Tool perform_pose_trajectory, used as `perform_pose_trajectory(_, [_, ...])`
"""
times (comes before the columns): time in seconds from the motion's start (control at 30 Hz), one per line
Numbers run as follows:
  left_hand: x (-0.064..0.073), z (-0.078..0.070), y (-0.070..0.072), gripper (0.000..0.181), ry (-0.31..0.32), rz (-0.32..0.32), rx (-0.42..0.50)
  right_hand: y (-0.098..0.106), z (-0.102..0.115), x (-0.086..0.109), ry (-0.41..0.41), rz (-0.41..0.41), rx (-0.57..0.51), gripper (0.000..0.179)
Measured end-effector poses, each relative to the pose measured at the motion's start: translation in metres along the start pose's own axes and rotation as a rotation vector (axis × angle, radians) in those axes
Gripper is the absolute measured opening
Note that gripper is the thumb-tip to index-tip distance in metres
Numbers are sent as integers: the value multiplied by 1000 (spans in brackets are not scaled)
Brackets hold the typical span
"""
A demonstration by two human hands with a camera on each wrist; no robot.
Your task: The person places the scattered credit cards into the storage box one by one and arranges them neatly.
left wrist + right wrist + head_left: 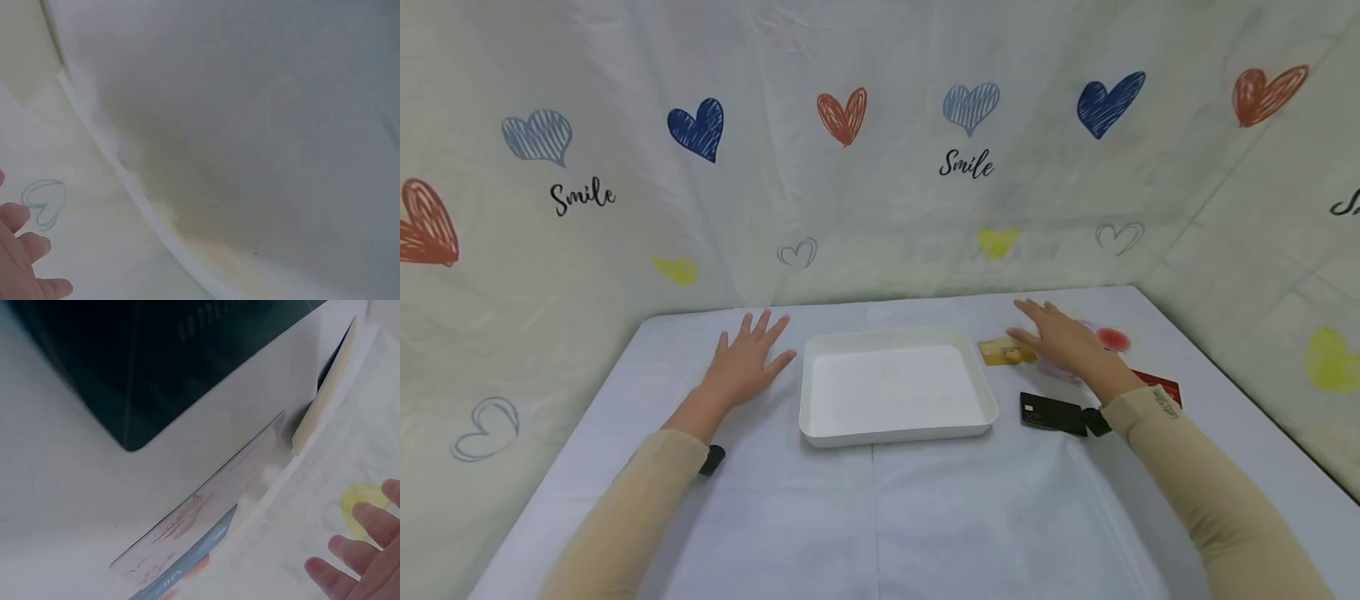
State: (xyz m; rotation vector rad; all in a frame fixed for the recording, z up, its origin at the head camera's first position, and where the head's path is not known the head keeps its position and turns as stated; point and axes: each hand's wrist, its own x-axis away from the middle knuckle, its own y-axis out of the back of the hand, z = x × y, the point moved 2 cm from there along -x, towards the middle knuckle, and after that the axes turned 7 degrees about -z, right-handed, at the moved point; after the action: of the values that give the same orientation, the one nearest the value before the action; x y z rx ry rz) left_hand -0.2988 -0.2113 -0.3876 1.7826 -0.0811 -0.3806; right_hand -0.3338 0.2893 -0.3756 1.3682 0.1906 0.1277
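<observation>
My left hand (739, 368) is held over the left side of the table, fingers spread, holding nothing. In the left wrist view its fingertips (36, 246) show at the lower left. My right hand (1066, 340) reaches over several cards at the right, fingers extended, also holding nothing. A gold card (1000, 352) lies just left of that hand, and a black card (1047, 412) lies nearer me. The forearm partly covers a red card (1163, 387). A pale card with pinkish drawings (194, 515) and a blue-edged card (197, 559) show in the right wrist view.
Between the hands stands a shallow white tray (895, 438) with nothing in it. A card with a round red patch (1112, 339) lies beyond the right wrist. The white-covered table (775, 525) meets a heart-printed cloth backdrop (895, 200) at the back and sides.
</observation>
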Motion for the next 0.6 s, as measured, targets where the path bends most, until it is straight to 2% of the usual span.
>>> perform_pose_trajectory(0.17, [4, -5, -1, 71, -56, 7, 3, 2, 0, 4, -38, -3, -94, 68])
perform_pose_trajectory(0.3, [6, -6, -1, 71, -97, 16, 5, 5, -1, 7, -36, -32, -165, 59])
perform_pose_trajectory(0.6, [11, -6, 6, 74, -142, 69, 78, 7, -8, 6, -27, -29, -323, 53])
